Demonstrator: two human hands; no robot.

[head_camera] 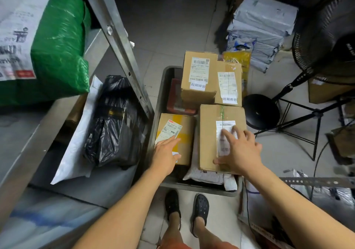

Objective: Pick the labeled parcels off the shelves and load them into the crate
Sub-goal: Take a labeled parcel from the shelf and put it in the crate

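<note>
Two bare forearms reach down over a pair of dark clogs (187, 208) toward the grey crate (163, 87) on the tiled floor. The right hand (240, 152) lies with fingers spread wide on a tall labeled cardboard box (208, 133) at the crate's near right, its thumb at the box's near edge. The left hand (166, 155) is open and flat, its fingertips touching the label of a smaller box with yellow tape (183, 131) just beside it. Two more labeled boxes (199, 75) stand together at the crate's far end, with a red parcel (175, 98) low beside them. Left of the crate, a metal shelf (115, 37) carries a black bag (113, 122), a white mailer (76, 152) and a green parcel (59, 43).
</note>
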